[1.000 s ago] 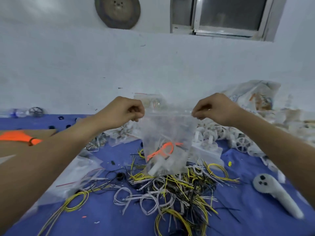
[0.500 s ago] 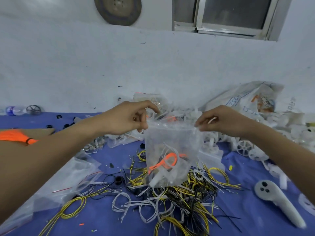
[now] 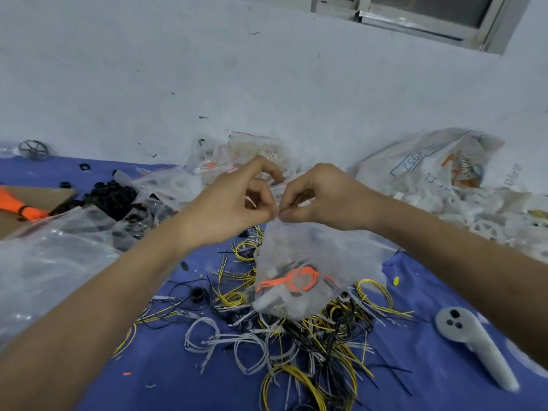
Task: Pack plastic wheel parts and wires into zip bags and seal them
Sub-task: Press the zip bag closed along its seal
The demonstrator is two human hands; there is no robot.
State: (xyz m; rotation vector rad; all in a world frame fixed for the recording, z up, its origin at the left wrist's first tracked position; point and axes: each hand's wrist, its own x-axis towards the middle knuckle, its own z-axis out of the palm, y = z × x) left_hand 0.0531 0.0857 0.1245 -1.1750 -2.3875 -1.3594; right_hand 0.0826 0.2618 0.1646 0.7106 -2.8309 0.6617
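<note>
The zip bag hangs in the air from its top edge, with its bottom just over the pile of wires. It is thin, clear and floppy, so it looks light and a bit slippery. Inside it, an orange wire and some white bits sit at the bottom and pull it down.

I think the best place to hold it is the zip strip at the top, since the soft sides would just fold. The left hand and the right hand both pinch that top edge between thumb and finger, and their tips meet there. They may be pressing the zip closed, but I cannot tell how much of it is closed.

Under the bag, the yellow, white and black wires lie in a heap on the blue cloth. Right of the bag is a heap of white wheel parts, and below that a white controller. Left of the bag are small black parts and empty clear bags.
</note>
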